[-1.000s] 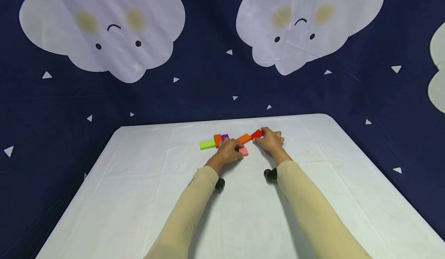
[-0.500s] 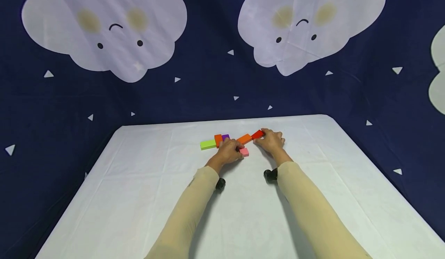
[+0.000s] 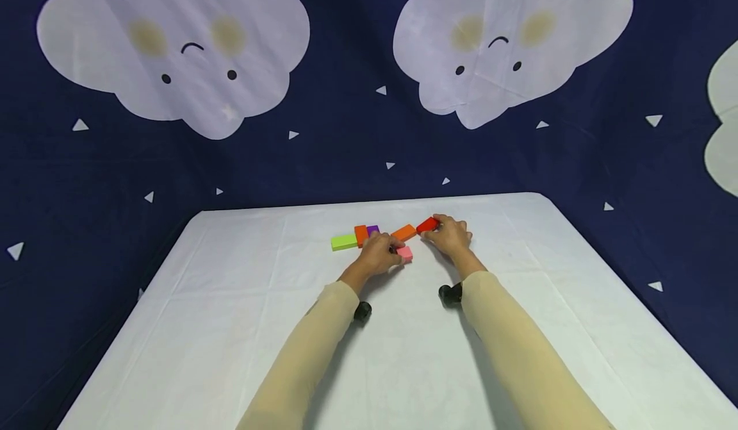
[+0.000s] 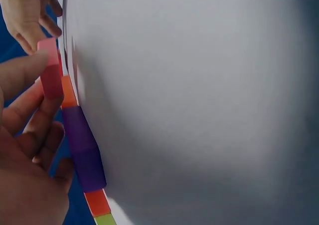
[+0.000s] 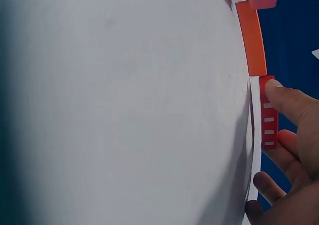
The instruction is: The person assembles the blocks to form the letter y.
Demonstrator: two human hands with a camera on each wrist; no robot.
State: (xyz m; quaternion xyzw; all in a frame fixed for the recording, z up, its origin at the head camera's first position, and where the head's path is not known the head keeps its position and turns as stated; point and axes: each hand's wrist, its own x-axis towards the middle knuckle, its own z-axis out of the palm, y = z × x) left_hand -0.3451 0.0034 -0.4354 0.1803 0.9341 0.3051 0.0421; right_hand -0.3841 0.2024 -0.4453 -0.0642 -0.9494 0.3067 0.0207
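Note:
My left hand (image 3: pixel 378 254) pinches a pink block (image 4: pixel 50 70) between thumb and fingers, in front of the row of blocks. A long purple block (image 4: pixel 84 145) lies behind that hand, partly covered by it in the head view. At the right end of the row, my right hand (image 3: pixel 452 234) pinches a red block (image 5: pixel 269 117) with pale marks along its side, thumb on the near side. One end of the red block is right at the end of an orange block (image 5: pixel 252 40).
Left of the purple block are an orange-red block (image 3: pixel 361 235) and a lime green block (image 3: pixel 344 243). All lie near the far edge of a white-covered table (image 3: pixel 230 327). A dark blue cloth (image 3: pixel 346 97) with clouds hangs behind it.
The pink block in my left hand has shifted very slightly toward me, and more of its face shows. My right hand stays at the red block; the other blocks keep their places.

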